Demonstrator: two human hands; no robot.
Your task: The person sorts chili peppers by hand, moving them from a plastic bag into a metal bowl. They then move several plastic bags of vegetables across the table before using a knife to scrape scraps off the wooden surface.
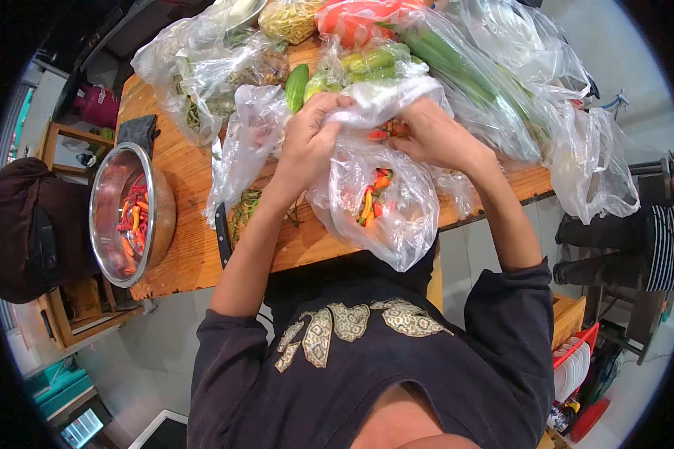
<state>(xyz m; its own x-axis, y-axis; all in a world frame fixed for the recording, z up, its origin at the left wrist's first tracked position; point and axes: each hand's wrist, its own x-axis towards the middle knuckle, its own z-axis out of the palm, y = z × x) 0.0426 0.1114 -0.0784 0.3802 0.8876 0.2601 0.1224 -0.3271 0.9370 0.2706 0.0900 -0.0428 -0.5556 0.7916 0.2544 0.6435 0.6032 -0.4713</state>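
The clear, crinkled plastic bag (pixel 419 217) rests at the near edge of the broad, brown wooden worktop (pixel 191 198), its rounded lower end reaching past that edge toward the person's dark shirt. Its thin film is shiny and see-through below, bunched into a whitish, cloudy band at the top.

Across the far side of the worktop lie more see-through plastic bags, one of them long and filled with green, leek-like stalks (pixel 457 63). Near the left end stands a round, polished metal bowl (pixel 162 217) with red and orange chillies (pixel 135 217) in it. Beyond that end is a dark red gas cylinder (pixel 99 105); the pale lettering on it is too small to read.

The left hand (pixel 314 135) has its grip closed, thumb against fingers, on the gathered top of the bag. The right hand (pixel 436 133) is bent in at the opposite side of the bag's mouth; its fingertips are hidden, so how far its grip is open, and on what, I cannot tell.

Beside the left forearm lies a knife with a black handle (pixel 222 236). A smooth green cucumber (pixel 297 86) sits just beyond the left hand. Smallest are the glossy red, orange and yellow peppers (pixel 368 206) showing through the bag's film.
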